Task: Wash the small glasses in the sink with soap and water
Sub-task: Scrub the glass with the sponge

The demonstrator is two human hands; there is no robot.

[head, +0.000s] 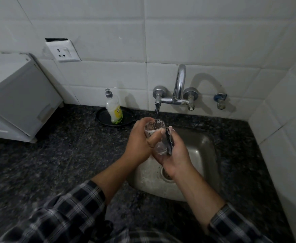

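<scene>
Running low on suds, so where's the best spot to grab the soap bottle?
Wrap the soap bottle around its mid-body, below the tapering shoulder, coming from the sink side: it stands cap-up on the black plate, wall close behind.

- Pretty clearly a home kitchen, and a small one
- small stainless steel sink point(205, 155) set into a dark speckled granite countertop point(56, 163)
- curved chrome wall tap point(179, 85) on glossy white wall tiles point(196, 41)
- clear bottle of yellow-green dish soap with a grey cap point(114, 109) on a round black plate point(102, 118) near the sink
- white wall socket point(63, 50) and a white boxy appliance point(19, 99) off to the left
</scene>
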